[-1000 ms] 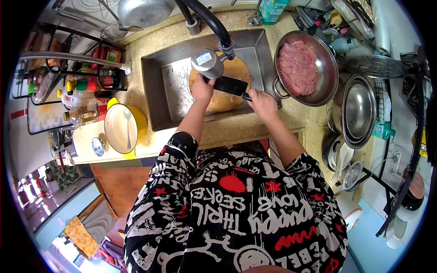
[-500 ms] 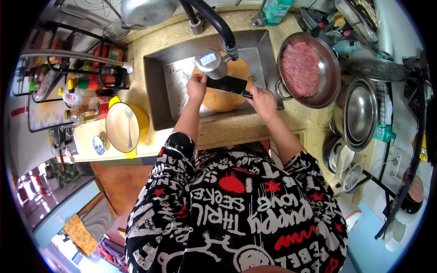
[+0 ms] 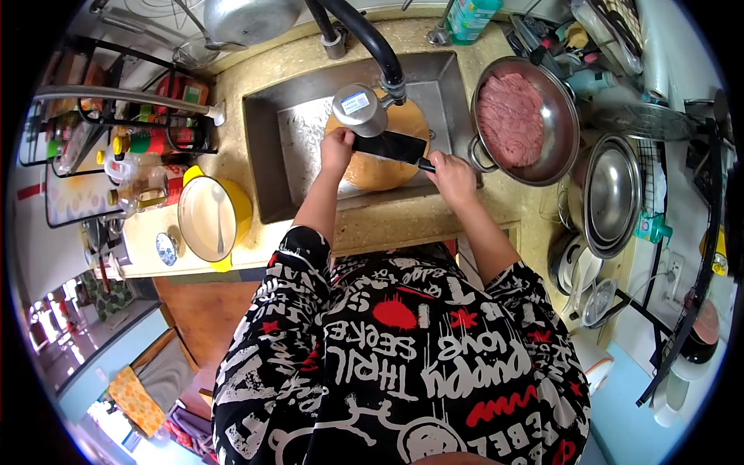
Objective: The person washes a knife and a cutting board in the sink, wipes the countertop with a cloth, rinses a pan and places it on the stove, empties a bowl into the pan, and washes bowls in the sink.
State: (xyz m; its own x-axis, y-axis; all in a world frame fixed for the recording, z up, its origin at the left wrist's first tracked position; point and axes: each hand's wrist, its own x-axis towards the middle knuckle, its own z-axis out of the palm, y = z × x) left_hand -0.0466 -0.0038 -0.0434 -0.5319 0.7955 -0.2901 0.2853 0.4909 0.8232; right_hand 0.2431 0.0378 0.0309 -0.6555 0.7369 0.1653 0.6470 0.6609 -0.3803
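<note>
A dark-bladed cleaver (image 3: 391, 146) is held level between my hands, under the faucet's round filter head (image 3: 360, 110). My right hand (image 3: 453, 177) is closed around its black handle. With closed fingers my left hand (image 3: 338, 149) grips the far end of the blade. Below the cleaver, a round wooden cutting board (image 3: 380, 172) lies in the steel sink (image 3: 273, 167). Whether water is running cannot be made out.
To the right of the sink, a steel pan (image 3: 559, 124) holds raw pink meat (image 3: 510, 118). Nested steel bowls (image 3: 612, 194) stand beyond it. A yellow pot (image 3: 203, 225) with a spoon inside sits on the left, near a rack of bottles (image 3: 155, 139).
My right hand has shifted slightly to the right and down along with the cleaver's handle. My left hand still holds the blade's end, and the rest looks the same.
</note>
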